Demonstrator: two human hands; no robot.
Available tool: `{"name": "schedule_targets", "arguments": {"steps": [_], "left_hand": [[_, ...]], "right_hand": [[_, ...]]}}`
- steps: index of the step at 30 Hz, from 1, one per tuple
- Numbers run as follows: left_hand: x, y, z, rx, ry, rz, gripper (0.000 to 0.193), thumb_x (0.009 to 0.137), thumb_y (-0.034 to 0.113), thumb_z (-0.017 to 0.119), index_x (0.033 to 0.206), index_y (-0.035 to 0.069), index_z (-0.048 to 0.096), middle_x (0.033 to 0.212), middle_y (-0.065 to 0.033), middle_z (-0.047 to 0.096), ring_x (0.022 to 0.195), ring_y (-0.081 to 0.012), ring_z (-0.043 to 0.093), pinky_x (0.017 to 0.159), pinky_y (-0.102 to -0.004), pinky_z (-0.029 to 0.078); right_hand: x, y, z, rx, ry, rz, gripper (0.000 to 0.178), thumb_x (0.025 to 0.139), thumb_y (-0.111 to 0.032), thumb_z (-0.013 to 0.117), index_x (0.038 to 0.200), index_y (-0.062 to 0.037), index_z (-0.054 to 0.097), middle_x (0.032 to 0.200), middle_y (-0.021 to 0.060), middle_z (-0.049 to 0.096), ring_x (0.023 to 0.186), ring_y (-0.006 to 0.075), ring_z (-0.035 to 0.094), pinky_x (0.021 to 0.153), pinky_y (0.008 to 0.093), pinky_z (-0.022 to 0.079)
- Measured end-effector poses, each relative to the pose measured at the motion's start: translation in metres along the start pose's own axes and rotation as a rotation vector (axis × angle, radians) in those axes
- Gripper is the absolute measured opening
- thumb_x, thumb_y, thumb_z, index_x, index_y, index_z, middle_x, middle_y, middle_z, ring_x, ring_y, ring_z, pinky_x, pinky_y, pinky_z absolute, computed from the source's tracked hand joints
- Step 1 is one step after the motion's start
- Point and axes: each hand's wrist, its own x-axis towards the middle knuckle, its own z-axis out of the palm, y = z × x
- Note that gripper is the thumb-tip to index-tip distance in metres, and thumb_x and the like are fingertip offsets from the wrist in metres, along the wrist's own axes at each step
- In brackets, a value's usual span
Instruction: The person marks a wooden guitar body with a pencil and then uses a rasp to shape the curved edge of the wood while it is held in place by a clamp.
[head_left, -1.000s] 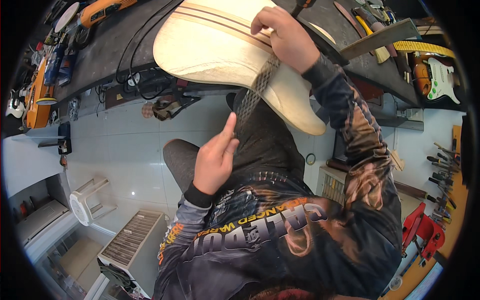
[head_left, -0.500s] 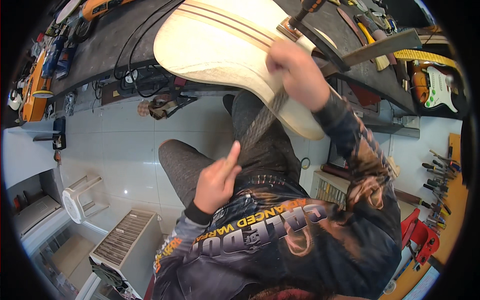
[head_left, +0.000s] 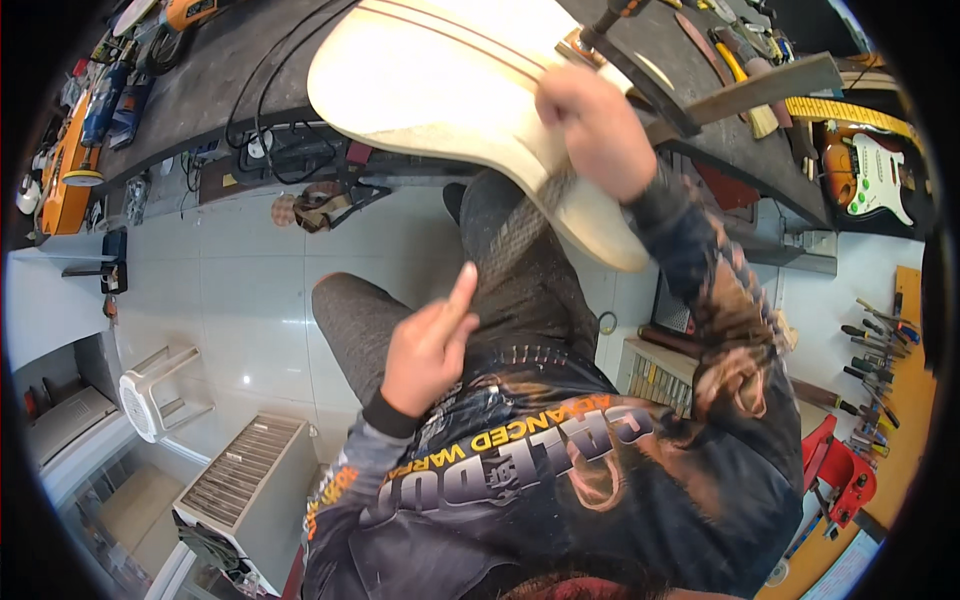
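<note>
A long rasp (head_left: pixel 515 232), dark and blurred, lies slantwise across the edge of a pale wooden guitar body (head_left: pixel 430 90) with dark stripes. My right hand (head_left: pixel 605 135) is closed round the upper end of the rasp, hiding its handle, beside the curved inner edge of the body. At the lower end, my left hand (head_left: pixel 428 352) pinches the tip with the index finger stretched along it. A black bar clamp (head_left: pixel 640 80) with a wooden pad presses the guitar body to the dark workbench (head_left: pixel 215 85).
Beyond the clamp, a steel bar (head_left: pixel 760 98) sticks out to the right. A brush (head_left: pixel 764 122) and a sunburst guitar (head_left: pixel 868 178) sit on the right. Black cables (head_left: pixel 262 95) hang over the bench edge at left. A white stool (head_left: pixel 150 400) and a slatted cabinet (head_left: pixel 245 475) stand on the floor.
Both hands keep their hold on the rasp. My left hand has shifted slightly up and left in view, and the whole view has shifted a little.
</note>
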Motion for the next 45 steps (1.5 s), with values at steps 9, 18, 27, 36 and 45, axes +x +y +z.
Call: {"name": "schedule_targets", "arguments": {"steps": [9, 18, 27, 36, 45], "left_hand": [[-0.021, -0.006, 0.011, -0.052, -0.081, -0.006, 0.075, 0.097, -0.007, 0.071, 0.168, 0.007, 0.05, 0.098, -0.0244, 0.073, 0.084, -0.0372, 0.074, 0.084, -0.0359, 0.059], [0.014, -0.006, 0.01, -0.092, 0.044, -0.001, 0.076, 0.098, -0.001, 0.075, 0.169, 0.013, 0.051, 0.084, -0.019, 0.065, 0.075, -0.0375, 0.066, 0.074, -0.0446, 0.056], [0.043, -0.003, 0.012, -0.025, 0.129, 0.069, 0.08, 0.098, -0.003, 0.073, 0.171, 0.016, 0.047, 0.087, -0.0202, 0.068, 0.075, -0.0394, 0.066, 0.073, -0.0468, 0.055], [0.013, -0.006, 0.008, 0.004, 0.046, 0.053, 0.077, 0.097, 0.002, 0.077, 0.169, 0.015, 0.052, 0.079, -0.0156, 0.061, 0.069, -0.0364, 0.063, 0.068, -0.0478, 0.053], [-0.01, -0.011, 0.017, -0.035, 0.009, 0.08, 0.078, 0.097, 0.0, 0.077, 0.169, 0.013, 0.051, 0.081, -0.0173, 0.065, 0.07, -0.0354, 0.066, 0.072, -0.0458, 0.056]], "right_hand": [[-0.019, -0.007, 0.002, 0.036, -0.059, 0.005, 0.009, 0.084, 0.004, 0.058, 0.084, -0.0037, 0.055, 0.08, 0.0143, 0.057, 0.084, 0.0351, 0.06, 0.074, 0.0443, 0.048], [0.02, 0.012, 0.006, -0.006, -0.063, 0.067, 0.007, 0.084, 0.004, 0.058, 0.084, -0.0026, 0.055, 0.078, 0.0157, 0.057, 0.081, 0.0358, 0.06, 0.073, 0.0444, 0.049], [0.054, 0.043, 0.005, -0.122, 0.036, 0.019, 0.003, 0.089, -0.001, 0.06, 0.088, -0.0024, 0.058, 0.076, 0.0207, 0.057, 0.069, 0.0401, 0.059, 0.065, 0.048, 0.048], [0.011, 0.007, -0.003, -0.061, 0.026, -0.06, 0.006, 0.084, 0.002, 0.058, 0.084, -0.0017, 0.054, 0.08, 0.0164, 0.056, 0.08, 0.0389, 0.057, 0.073, 0.0463, 0.048], [-0.012, 0.003, -0.002, 0.013, -0.012, -0.098, 0.008, 0.085, 0.005, 0.051, 0.083, -0.0024, 0.053, 0.079, 0.0153, 0.051, 0.081, 0.0355, 0.055, 0.074, 0.0416, 0.045]]}}
